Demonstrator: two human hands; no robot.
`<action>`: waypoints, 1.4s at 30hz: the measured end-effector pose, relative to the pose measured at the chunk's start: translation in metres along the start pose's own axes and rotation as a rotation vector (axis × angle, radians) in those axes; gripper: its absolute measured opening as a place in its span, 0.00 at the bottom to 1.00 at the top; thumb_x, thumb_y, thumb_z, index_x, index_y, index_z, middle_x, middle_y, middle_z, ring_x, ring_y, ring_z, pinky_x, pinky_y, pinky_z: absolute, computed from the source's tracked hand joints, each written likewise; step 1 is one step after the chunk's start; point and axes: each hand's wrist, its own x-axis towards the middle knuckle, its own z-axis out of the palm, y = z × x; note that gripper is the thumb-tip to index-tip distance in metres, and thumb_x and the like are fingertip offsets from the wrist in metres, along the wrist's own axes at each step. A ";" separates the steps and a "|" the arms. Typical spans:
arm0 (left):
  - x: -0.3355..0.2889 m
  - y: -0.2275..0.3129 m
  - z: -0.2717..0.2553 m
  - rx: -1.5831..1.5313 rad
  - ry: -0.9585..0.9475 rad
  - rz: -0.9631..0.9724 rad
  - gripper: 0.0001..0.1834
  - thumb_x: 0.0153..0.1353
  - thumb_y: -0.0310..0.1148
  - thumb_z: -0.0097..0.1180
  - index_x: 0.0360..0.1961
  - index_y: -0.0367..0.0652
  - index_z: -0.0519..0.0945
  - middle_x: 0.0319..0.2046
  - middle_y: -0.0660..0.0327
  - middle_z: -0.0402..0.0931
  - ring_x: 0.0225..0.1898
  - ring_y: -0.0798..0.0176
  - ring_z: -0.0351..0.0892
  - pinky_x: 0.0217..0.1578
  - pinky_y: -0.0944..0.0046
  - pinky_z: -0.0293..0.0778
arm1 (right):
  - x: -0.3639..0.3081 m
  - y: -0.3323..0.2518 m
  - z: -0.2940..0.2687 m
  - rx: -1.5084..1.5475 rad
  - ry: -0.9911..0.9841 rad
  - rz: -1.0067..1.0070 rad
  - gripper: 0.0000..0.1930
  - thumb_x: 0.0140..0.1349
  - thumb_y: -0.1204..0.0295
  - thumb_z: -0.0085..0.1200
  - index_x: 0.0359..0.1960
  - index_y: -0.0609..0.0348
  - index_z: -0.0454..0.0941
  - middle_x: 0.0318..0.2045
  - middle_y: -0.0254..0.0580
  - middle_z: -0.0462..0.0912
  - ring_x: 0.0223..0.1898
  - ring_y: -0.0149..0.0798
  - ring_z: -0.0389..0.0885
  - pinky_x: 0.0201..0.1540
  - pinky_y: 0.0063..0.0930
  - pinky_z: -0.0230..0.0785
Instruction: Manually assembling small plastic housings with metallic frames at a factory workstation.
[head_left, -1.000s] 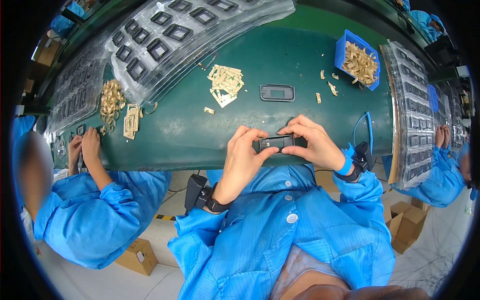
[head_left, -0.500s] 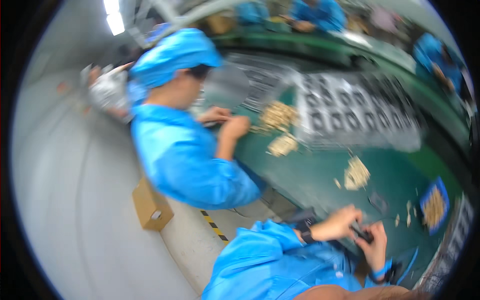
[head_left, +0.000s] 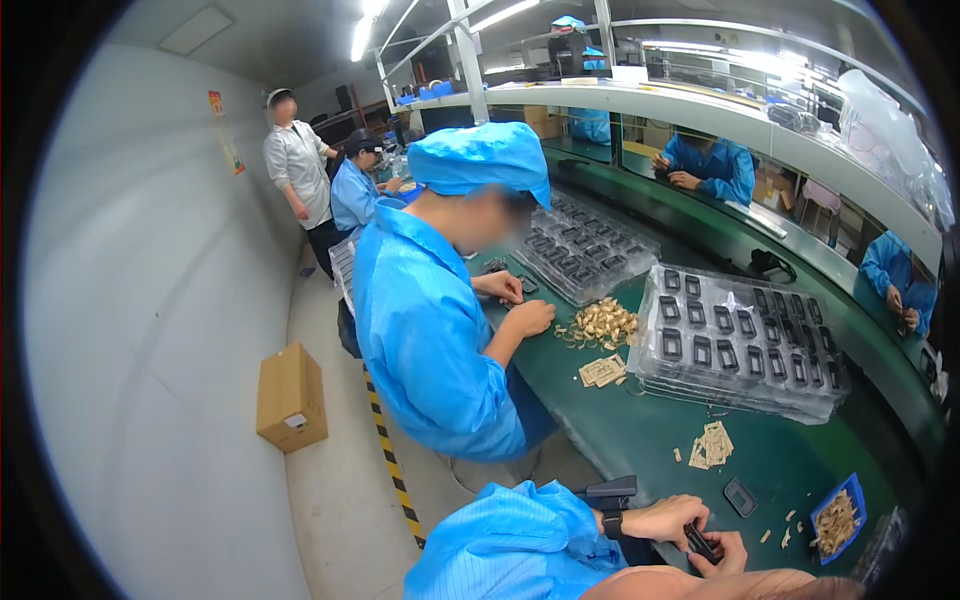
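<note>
Low in the view, at the edge of a green bench [head_left: 655, 470], my left hand [head_left: 672, 518] and my right hand [head_left: 724, 554] come together on a small black plastic housing [head_left: 702, 544]. Fingers of both hands are closed round it, the left at its upper end and the right at its lower side. A black watch [head_left: 612, 523] is on my left wrist. Just beyond my hands a similar dark rectangular frame [head_left: 740, 497] lies flat on the bench. Past it sits a loose pile of flat cream-coloured pieces [head_left: 712, 446].
At right stands a blue bin [head_left: 858, 497] of cream scraps, with loose bits beside it. Clear trays [head_left: 735, 375] of black housings are stacked farther back. A co-worker in blue [head_left: 430, 330] works on my left, near another scrap pile [head_left: 605, 322]. A carton [head_left: 292, 398] sits on the floor.
The view has swung upward and steadied, so the shelf and people farther back now show. Both hands appear lower in the picture, still on the black housing.
</note>
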 end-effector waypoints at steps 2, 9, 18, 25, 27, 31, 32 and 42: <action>0.005 -0.004 -0.001 -0.039 -0.083 -0.065 0.21 0.39 0.25 0.76 0.35 0.39 0.78 0.26 0.60 0.73 0.30 0.57 0.79 0.27 0.56 0.72 | -0.001 0.016 -0.001 0.042 -0.063 0.020 0.24 0.37 0.71 0.79 0.40 0.57 0.85 0.31 0.35 0.78 0.28 0.28 0.76 0.32 0.23 0.71; 0.002 0.002 -0.009 -0.297 -0.135 -0.217 0.20 0.41 0.20 0.71 0.38 0.36 0.79 0.18 0.62 0.71 0.17 0.63 0.77 0.17 0.60 0.69 | -0.002 0.062 0.002 0.273 -0.117 0.174 0.30 0.44 0.71 0.79 0.50 0.61 0.80 0.32 0.35 0.84 0.28 0.23 0.78 0.33 0.17 0.71; -0.023 0.011 0.005 0.248 0.191 0.252 0.19 0.49 0.29 0.70 0.40 0.42 0.76 0.48 0.58 0.66 0.50 0.54 0.70 0.37 0.58 0.69 | 0.006 0.062 0.007 -0.222 0.194 -0.388 0.26 0.48 0.68 0.75 0.49 0.62 0.80 0.39 0.44 0.78 0.30 0.30 0.77 0.28 0.17 0.68; -0.024 -0.005 0.015 0.321 0.258 0.405 0.07 0.57 0.33 0.64 0.31 0.44 0.79 0.37 0.63 0.70 0.43 0.59 0.70 0.39 0.59 0.66 | -0.022 0.031 0.025 -0.220 0.235 -0.277 0.13 0.47 0.75 0.71 0.36 0.51 0.85 0.44 0.44 0.73 0.43 0.41 0.74 0.41 0.33 0.73; -0.023 -0.005 0.015 0.276 0.276 0.392 0.07 0.58 0.33 0.64 0.30 0.44 0.79 0.35 0.64 0.70 0.42 0.59 0.70 0.39 0.59 0.65 | -0.026 0.018 0.028 -0.177 0.263 -0.223 0.11 0.47 0.77 0.70 0.34 0.53 0.85 0.43 0.44 0.74 0.42 0.43 0.73 0.40 0.33 0.72; -0.023 0.000 0.014 0.211 0.258 0.361 0.06 0.58 0.32 0.63 0.30 0.44 0.80 0.34 0.64 0.69 0.41 0.58 0.69 0.39 0.59 0.65 | -0.020 -0.011 0.023 -0.231 0.278 -0.304 0.10 0.47 0.79 0.68 0.32 0.57 0.82 0.36 0.44 0.76 0.39 0.47 0.73 0.39 0.37 0.69; -0.023 0.000 0.014 0.210 0.240 0.353 0.05 0.59 0.32 0.63 0.31 0.44 0.80 0.34 0.63 0.69 0.40 0.58 0.69 0.39 0.58 0.65 | -0.020 -0.014 0.026 -0.188 0.298 -0.266 0.10 0.47 0.79 0.67 0.32 0.58 0.82 0.35 0.44 0.76 0.39 0.47 0.73 0.38 0.38 0.68; -0.022 0.002 0.008 0.129 0.232 0.305 0.07 0.55 0.31 0.66 0.30 0.40 0.80 0.36 0.61 0.68 0.41 0.57 0.70 0.40 0.58 0.67 | -0.014 -0.039 0.020 -0.230 0.329 -0.221 0.10 0.46 0.76 0.69 0.30 0.58 0.81 0.35 0.43 0.74 0.39 0.47 0.72 0.40 0.39 0.67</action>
